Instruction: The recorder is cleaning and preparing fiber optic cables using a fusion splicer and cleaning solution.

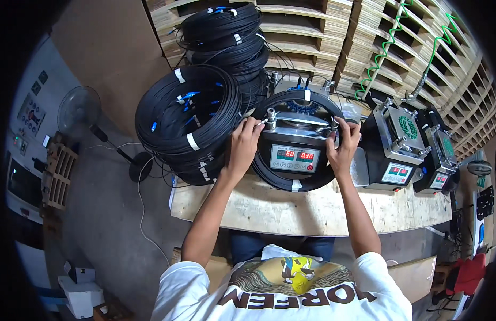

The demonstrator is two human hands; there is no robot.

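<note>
My left hand (242, 147) is closed, its fingertips pinching a small white piece (262, 122) beside the left metal knob (271, 114) of a black machine (269, 138). My right hand (343, 145) curls its thumb and fingers around the machine's right metal knob (334, 126), at the side of a black cable coil (261, 170). That coil leans around the machine's front, bound with white bands. Red digits glow on the front panel (293, 159), framed by the coil. Blue connectors (301, 107) line the machine's top.
Stacked black cable coils (178, 125) with blue connectors stand to the left, with another stack (224, 35) behind. Two similar machines (395, 144) (438, 155) sit rightward on the wooden table (232, 208). Wooden pallets (296, 27) rise behind; a fan (79, 109) stands on the left floor.
</note>
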